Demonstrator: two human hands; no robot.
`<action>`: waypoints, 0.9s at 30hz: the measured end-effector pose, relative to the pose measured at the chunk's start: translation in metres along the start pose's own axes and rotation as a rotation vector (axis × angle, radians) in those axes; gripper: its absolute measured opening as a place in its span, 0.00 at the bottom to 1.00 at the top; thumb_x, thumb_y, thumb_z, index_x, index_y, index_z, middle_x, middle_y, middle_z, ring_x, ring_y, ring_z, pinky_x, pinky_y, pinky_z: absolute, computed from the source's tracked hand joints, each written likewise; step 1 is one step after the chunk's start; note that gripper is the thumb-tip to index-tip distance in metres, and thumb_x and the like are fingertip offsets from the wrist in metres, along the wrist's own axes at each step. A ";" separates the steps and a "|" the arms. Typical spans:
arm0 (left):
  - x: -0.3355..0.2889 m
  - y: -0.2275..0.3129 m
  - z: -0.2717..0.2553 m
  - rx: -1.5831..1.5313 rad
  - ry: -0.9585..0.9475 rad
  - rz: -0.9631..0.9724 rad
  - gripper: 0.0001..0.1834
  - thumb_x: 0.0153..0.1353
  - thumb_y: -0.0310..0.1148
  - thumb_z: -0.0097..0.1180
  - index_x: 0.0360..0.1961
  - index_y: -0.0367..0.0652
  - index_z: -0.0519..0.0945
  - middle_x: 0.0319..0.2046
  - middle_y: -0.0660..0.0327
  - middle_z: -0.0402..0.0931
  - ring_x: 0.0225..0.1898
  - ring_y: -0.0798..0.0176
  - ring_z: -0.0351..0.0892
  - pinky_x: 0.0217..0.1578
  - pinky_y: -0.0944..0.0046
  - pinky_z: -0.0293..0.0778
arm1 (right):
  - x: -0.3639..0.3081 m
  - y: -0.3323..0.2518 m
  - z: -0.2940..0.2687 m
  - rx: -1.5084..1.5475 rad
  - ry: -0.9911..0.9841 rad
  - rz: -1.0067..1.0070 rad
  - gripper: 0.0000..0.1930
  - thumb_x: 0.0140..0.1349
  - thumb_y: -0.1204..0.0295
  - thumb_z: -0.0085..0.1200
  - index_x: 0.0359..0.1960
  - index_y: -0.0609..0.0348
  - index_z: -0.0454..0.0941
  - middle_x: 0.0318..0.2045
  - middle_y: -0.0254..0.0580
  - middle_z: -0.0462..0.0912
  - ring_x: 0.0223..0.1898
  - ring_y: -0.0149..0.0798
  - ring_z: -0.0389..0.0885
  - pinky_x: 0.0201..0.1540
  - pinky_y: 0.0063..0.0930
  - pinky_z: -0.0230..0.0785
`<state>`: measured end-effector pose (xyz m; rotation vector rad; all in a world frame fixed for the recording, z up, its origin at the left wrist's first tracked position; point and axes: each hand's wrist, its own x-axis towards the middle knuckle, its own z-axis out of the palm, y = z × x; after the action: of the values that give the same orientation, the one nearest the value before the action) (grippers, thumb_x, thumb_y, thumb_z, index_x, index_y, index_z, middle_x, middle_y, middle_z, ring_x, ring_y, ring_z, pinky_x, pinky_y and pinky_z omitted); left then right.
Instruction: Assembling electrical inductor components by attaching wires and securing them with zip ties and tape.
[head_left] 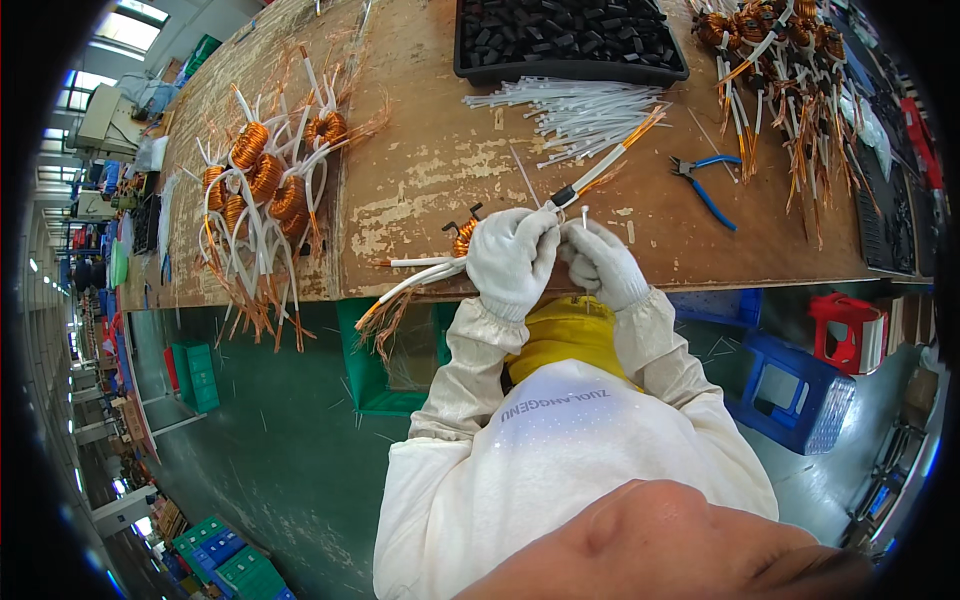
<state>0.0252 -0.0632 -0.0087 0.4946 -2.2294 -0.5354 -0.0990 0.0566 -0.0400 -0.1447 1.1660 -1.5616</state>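
Wearing a white glove, my left hand (pixel 512 262) is closed around the white-sleeved leads of a copper-wound coil (pixel 464 238) at the table's front edge. Frayed copper ends of some leads (pixel 395 305) hang past that edge. More leads (pixel 615 150), with a black sleeve (pixel 563 196) on them, run up and right from my fingers. My right hand (pixel 605 265), gloved too, pinches a thin white cable tie (pixel 584 218) close to the sleeve. My fingertips almost meet, and they hide how the tie passes around the leads.
A black tray (pixel 575 72) of small black parts stands at the back, with loose white cable ties (pixel 590 112) before it. Blue-handled cutters (pixel 708 185) lie to the right. Coil bundles sit at left (pixel 262 180) and far right (pixel 790 60). Blue stool (pixel 795 390) stands below.
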 end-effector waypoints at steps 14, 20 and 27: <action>-0.025 0.025 -0.010 -0.170 -0.143 0.064 0.18 0.44 0.17 0.61 0.37 0.48 0.82 0.37 0.61 0.79 0.40 0.51 0.80 0.42 0.53 0.77 | 0.036 0.015 0.014 0.457 -0.006 0.184 0.11 0.76 0.66 0.51 0.48 0.59 0.80 0.34 0.35 0.84 0.30 0.29 0.82 0.30 0.24 0.76; -0.035 0.025 0.006 -0.886 -0.046 -0.331 0.05 0.72 0.24 0.52 0.41 0.46 0.79 0.31 0.61 0.77 0.29 0.69 0.75 0.28 0.69 0.70 | 0.035 0.016 0.010 0.361 -0.013 0.165 0.10 0.75 0.66 0.53 0.47 0.59 0.80 0.29 0.31 0.78 0.23 0.24 0.72 0.24 0.20 0.64; -0.022 -0.001 -0.023 -1.403 -0.573 -0.987 0.11 0.78 0.41 0.49 0.41 0.46 0.74 0.28 0.66 0.71 0.22 0.78 0.57 0.22 0.76 0.56 | 0.022 0.010 0.012 0.271 -0.084 0.123 0.09 0.73 0.67 0.54 0.46 0.59 0.79 0.22 0.23 0.69 0.16 0.18 0.57 0.17 0.18 0.45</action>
<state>0.0563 -0.0580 -0.0084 0.6317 -1.2992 -2.6770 -0.0932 0.0330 -0.0515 0.0395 0.8726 -1.5723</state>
